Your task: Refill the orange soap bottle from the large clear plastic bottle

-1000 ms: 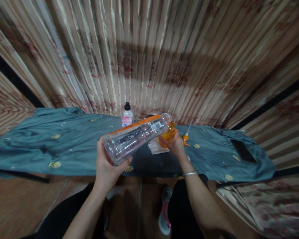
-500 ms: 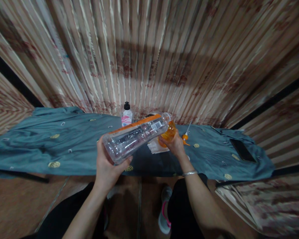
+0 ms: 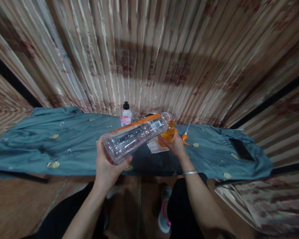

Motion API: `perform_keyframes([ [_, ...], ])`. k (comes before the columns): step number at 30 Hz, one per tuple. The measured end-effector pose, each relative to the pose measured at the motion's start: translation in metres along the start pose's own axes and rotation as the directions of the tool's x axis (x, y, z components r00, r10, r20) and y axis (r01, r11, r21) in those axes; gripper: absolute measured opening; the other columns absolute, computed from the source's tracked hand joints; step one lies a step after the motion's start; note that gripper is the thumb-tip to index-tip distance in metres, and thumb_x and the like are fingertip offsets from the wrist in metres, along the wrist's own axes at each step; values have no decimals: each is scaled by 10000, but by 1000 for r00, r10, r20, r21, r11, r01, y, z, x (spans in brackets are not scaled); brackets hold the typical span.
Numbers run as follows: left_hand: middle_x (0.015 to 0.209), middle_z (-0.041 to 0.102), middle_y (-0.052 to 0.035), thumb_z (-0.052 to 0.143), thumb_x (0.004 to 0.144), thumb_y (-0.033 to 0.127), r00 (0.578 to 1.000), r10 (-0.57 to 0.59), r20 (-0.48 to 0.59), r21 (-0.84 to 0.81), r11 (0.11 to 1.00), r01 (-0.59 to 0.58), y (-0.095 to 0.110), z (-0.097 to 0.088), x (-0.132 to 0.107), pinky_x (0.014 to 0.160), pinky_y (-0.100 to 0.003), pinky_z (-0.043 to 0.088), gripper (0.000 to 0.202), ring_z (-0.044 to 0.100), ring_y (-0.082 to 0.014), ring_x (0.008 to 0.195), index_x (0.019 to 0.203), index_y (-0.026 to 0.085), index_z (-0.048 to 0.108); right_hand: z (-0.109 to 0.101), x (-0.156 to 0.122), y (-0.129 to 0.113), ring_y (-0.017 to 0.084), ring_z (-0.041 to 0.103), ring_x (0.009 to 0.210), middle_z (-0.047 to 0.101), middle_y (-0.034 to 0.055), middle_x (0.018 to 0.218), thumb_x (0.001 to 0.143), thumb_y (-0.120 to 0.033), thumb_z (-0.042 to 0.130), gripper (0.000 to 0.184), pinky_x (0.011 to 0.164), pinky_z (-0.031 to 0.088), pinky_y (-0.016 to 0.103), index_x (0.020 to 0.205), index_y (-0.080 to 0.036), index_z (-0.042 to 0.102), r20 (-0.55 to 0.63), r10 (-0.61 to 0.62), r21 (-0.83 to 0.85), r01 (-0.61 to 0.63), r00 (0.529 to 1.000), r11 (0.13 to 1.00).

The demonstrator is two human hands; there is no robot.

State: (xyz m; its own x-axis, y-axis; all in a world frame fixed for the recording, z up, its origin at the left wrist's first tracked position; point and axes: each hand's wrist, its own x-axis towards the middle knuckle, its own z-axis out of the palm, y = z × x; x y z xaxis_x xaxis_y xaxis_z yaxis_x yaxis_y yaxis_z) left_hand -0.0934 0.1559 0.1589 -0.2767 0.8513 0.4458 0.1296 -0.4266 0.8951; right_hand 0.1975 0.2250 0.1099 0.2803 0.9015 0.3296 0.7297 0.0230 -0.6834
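A large clear plastic bottle (image 3: 134, 137) with an orange-edged label lies tilted in the air, its base in my left hand (image 3: 109, 166). The fingers of that hand are wrapped round the bottle. Its neck points right and slightly down, over the mouth of a small orange bottle (image 3: 169, 132). My right hand (image 3: 175, 143) is closed round this orange bottle, above some white tissue (image 3: 157, 147). I cannot tell whether the two mouths touch. Just right of my right hand, an orange pump head (image 3: 184, 137) with a clear tube lies on the cloth.
A clear bottle with a black cap and pink label (image 3: 126, 116) stands at the back. Towards the right end, a dark phone (image 3: 241, 149) lies on the green-grey patterned cloth (image 3: 79, 142). Behind rises a pleated curtain (image 3: 144, 59), with black poles (image 3: 271, 99) at the sides.
Almost nothing differs. Both hands keep their hold on the two bottles, in the same tilted pose. The view has shifted very slightly.
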Motion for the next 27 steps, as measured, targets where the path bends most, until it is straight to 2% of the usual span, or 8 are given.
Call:
perform_keyframes([
  [10,1261,676,-96,978,523,412,1000,-24,1,-26,999,24,3,1,0,983,-435,620,914,721,-297,1154,1303,233,535,0,1,2,382,781,1119,810,174,1174,761,-516,844,765,900,635,475,1370,-192,515,3,-10,8,10,1000,1000],
  [16,1294,661,-105,973,520,388,999,-32,-11,-42,999,31,1,3,0,1029,-460,604,915,698,-315,1209,1311,240,537,1,1,2,376,790,1088,812,173,1163,760,-516,844,764,887,635,464,1369,-187,522,-3,3,6,-3,1000,1000],
  [27,1309,654,-112,973,550,458,1000,-16,10,-21,1000,16,-1,1,0,1039,-461,601,944,693,-320,1231,1344,229,518,2,2,1,384,795,1083,817,183,1149,755,-521,855,791,877,643,470,1383,-174,522,-13,17,-2,-17,1000,1000],
])
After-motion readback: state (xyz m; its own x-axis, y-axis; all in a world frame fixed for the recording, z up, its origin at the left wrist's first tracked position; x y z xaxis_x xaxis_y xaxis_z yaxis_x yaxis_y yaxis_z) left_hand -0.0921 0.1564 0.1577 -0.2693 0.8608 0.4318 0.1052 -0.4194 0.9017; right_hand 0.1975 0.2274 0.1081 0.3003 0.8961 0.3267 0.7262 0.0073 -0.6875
